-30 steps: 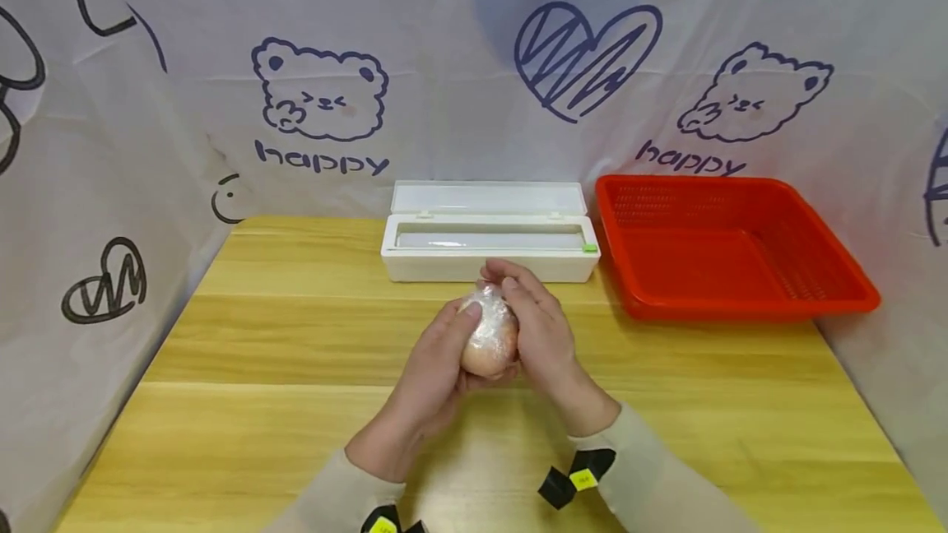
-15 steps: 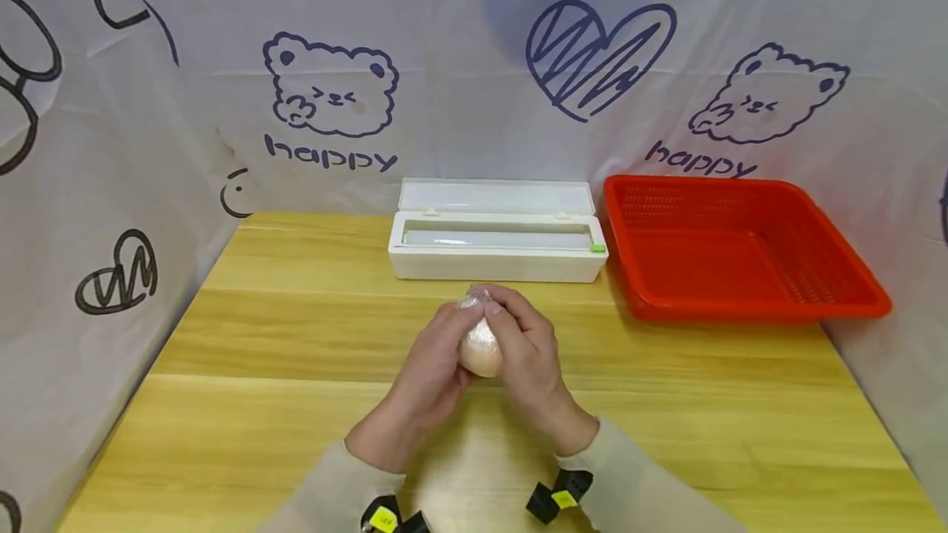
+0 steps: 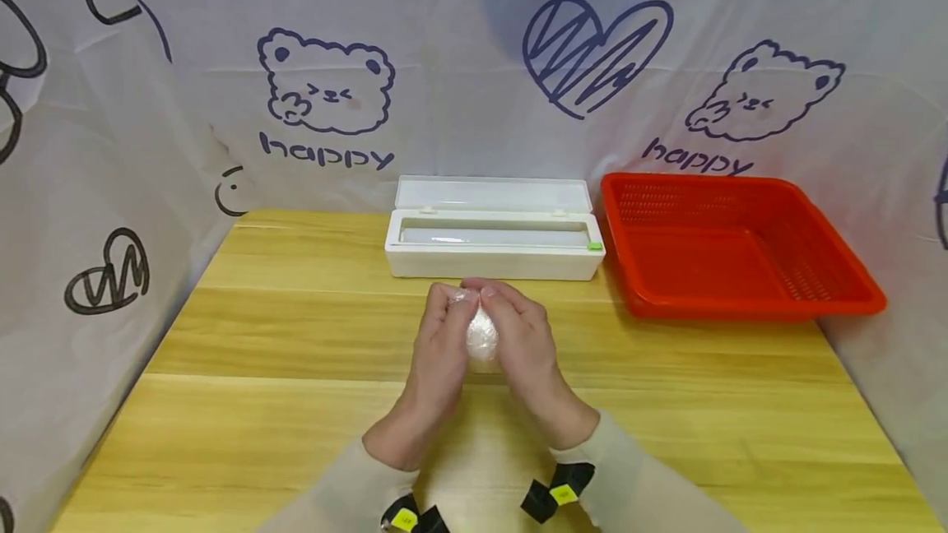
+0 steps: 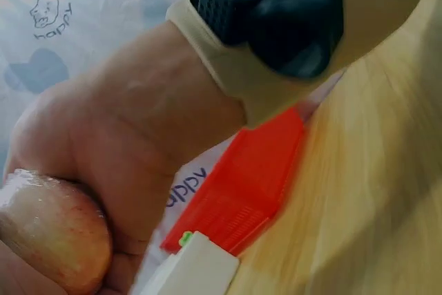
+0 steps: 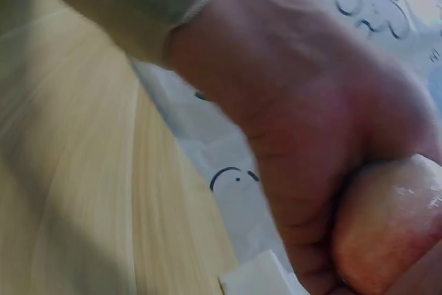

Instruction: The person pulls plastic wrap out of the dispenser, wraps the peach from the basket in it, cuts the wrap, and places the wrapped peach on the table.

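Note:
Wrapped in clear cling film, an apple [image 3: 482,340] is cupped between both hands above the table. My left hand [image 3: 435,352] grips its left side, thumb near the top. My right hand [image 3: 527,342] grips the other side, and the two thumbs almost meet over the gathered film [image 3: 463,294]. Reddish-yellow skin of the apple [image 4: 65,229] shows through shiny film in the left wrist view, against the right palm. The right wrist view has the apple [image 5: 387,229] at its lower right, against the left palm. The fingers under and behind it are largely hidden.
Behind the hands stands a white cling film box [image 3: 492,264], its lid [image 3: 492,194] raised, with a roll inside and a green slider [image 3: 595,246] at the right. A red plastic basket [image 3: 741,309] is at the back right. Printed cloth [image 3: 459,64] borders the wooden table [image 3: 259,336].
The hands have closed in around the apple, covering more of it. First the right hand moved left onto its top, then the left thumb and fingers moved up to the gathered film.

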